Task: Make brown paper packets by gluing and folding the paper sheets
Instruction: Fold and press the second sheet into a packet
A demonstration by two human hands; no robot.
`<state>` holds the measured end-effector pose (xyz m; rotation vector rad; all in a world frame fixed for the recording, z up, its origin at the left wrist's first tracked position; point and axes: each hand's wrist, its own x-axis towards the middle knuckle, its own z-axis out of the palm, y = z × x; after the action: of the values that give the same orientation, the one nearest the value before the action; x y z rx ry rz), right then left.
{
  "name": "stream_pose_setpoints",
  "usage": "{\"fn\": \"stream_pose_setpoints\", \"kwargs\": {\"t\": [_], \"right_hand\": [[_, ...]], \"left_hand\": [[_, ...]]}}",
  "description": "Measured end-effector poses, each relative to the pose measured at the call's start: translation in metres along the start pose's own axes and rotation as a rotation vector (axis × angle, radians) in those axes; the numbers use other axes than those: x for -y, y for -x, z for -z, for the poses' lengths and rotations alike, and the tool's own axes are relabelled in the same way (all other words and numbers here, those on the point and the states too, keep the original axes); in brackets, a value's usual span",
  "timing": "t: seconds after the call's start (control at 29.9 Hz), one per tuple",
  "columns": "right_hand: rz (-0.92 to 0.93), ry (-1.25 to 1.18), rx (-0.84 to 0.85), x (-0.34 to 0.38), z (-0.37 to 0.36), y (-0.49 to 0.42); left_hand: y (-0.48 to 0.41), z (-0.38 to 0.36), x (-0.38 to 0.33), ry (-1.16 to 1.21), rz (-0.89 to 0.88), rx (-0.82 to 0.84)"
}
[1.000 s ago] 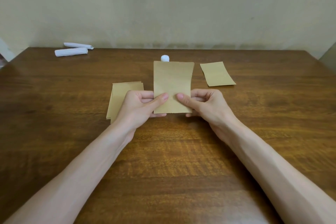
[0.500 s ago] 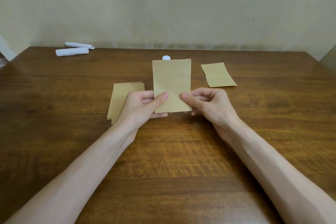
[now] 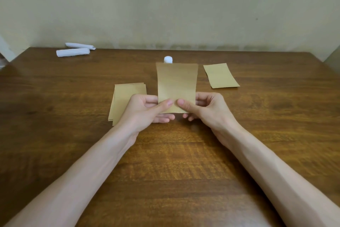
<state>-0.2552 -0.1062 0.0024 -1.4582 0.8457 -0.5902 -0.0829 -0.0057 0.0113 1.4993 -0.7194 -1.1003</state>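
A folded brown paper piece (image 3: 177, 83) stands upright above the table's middle. My left hand (image 3: 145, 110) pinches its lower left edge, thumb on the front and fingers behind. My right hand (image 3: 206, 109) pinches the lower right edge the same way. A stack of brown paper sheets (image 3: 127, 97) lies flat on the table just left of my left hand, partly hidden by it. One brown packet (image 3: 220, 75) lies flat to the right. A white glue bottle cap (image 3: 168, 59) shows above the held paper's top edge; the bottle's body is hidden.
Two white paper rolls (image 3: 73, 51) lie at the table's far left corner near the wall. The wooden table (image 3: 165, 171) stretches wide toward me. A plain wall rises right behind the table's far edge.
The held paper has become narrower and more upright, and both thumbs have drawn closer together on its lower edge. The items lying on the table have not moved.
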Motion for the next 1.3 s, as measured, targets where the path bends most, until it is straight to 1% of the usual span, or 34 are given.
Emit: {"fn": "stream_pose_setpoints", "kwargs": {"t": [0.13,0.3,0.53,0.67,0.77,0.94,1.07,1.2,1.3], "right_hand": [[-0.016,0.029,0.003,0.002,0.0,0.0],[-0.042,-0.006,0.044,0.004,0.002,0.0],[-0.004,-0.013,0.008,0.006,0.008,0.0],[-0.011,-0.019,-0.023,0.006,0.008,-0.001],[-0.008,-0.039,-0.018,0.006,0.008,-0.001],[0.026,-0.014,0.02,0.004,-0.001,0.002],[0.034,-0.016,-0.011,0.002,-0.001,0.001],[0.023,0.005,0.008,0.002,0.001,0.001],[0.03,0.007,-0.02,0.002,0.003,0.0]], "left_hand": [[0.0,-0.002,-0.001,-0.007,-0.02,-0.027],[0.001,0.0,-0.001,0.002,-0.029,-0.049],[0.002,0.003,-0.004,0.045,-0.036,-0.069],[0.002,0.003,-0.005,0.063,-0.007,-0.027],[0.002,0.004,-0.005,-0.001,0.009,0.027],[0.003,0.002,-0.002,-0.018,-0.016,0.026],[0.003,0.003,-0.003,-0.026,0.005,0.069],[0.003,0.003,-0.003,-0.042,-0.021,0.044],[0.002,0.002,-0.004,-0.054,-0.025,0.038]]}}
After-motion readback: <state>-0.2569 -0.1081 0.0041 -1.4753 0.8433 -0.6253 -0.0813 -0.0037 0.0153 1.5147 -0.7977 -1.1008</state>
